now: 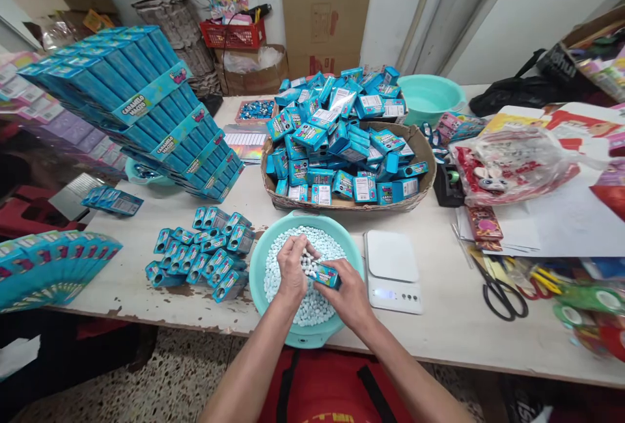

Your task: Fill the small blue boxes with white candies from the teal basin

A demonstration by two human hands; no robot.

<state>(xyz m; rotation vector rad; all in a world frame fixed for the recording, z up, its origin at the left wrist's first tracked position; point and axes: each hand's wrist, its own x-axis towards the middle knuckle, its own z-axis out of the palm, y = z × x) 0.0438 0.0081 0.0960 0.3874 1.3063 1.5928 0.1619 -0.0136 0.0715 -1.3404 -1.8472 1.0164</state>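
Over a turquoise basin point(308, 338) of small pale candies point(283, 250), my two hands meet. My left hand point(291, 270) is cupped around a bunch of white candies point(308, 263). Gripped by my right hand point(350, 293) is a small blue candy box point(326, 276), tilted with one end toward those candies. Whether any candies are inside the box cannot be seen. To the left of the basin stand several blue boxes with round holes in their ends point(200, 254). A white digital scale point(392, 267) lies close to the basin's right side.
Behind the basin is a cardboard tray point(342, 205) heaped with blue boxes. A tall leaning stack of packed displays point(161, 110) rises at left. Black scissors point(500, 293), tape rolls and a plastic bag point(517, 159) are on the right. Another turquoise basin point(432, 94) sits farther back.
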